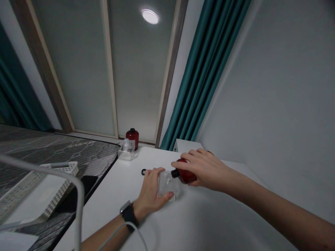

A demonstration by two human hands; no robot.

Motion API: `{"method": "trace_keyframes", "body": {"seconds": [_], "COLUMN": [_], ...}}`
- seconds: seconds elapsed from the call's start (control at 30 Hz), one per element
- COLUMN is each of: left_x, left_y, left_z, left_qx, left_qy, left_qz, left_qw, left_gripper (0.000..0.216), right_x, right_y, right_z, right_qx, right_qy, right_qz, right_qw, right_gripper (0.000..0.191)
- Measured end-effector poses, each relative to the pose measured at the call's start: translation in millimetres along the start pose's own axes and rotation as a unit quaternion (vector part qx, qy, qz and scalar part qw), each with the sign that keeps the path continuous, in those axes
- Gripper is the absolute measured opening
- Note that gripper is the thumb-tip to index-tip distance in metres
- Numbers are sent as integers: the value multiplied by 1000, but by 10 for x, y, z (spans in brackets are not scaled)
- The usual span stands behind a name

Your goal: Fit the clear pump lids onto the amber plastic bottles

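Note:
My left hand (151,190) grips a small clear container (169,184) that rests on the white table (209,216); thumb and fingers wrap its sides. A dark watch sits on that wrist. My right hand (204,167) is closed over a dark red bottle (185,174), tipped on its side with its black neck pointing at the clear container's top. A small black cap (143,172) lies on the table just left of my left hand's fingertips.
A second dark red bottle (132,138) stands at the table's far edge behind a clear box (126,152) holding a small white bottle. A white perforated basket (39,191) lies on the patterned mattress at left. Teal curtains hang behind. A white cable crosses the foreground.

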State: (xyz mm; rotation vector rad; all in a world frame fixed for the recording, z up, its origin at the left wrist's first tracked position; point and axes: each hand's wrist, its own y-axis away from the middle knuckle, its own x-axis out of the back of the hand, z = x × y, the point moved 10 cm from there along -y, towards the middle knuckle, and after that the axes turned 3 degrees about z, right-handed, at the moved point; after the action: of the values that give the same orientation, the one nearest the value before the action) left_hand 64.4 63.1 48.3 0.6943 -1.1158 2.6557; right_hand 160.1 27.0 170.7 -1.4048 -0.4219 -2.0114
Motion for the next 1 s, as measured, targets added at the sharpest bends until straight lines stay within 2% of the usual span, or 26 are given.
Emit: {"method": "trace_keyframes", "body": {"seconds": [0.63, 0.87, 1.0], "left_x": [-5, 6, -15], "left_y": [3, 6, 3], "left_z": [-15, 13, -17], "left_qx": [3, -15, 2], "left_qy": [-3, -4, 2], "left_qz": [0, 8, -3], "left_qw": [1000, 1000, 1000], "left_gripper": [67, 67, 68], "right_x": [36, 12, 6], "right_y": [-2, 4, 3], "right_z": [-16, -15, -15], "right_qx": [6, 4, 4], "right_qy": [13, 6, 10], "right_qz": [10, 3, 3], "right_qw": [1000, 1000, 1000], "right_gripper": [59, 59, 60]}}
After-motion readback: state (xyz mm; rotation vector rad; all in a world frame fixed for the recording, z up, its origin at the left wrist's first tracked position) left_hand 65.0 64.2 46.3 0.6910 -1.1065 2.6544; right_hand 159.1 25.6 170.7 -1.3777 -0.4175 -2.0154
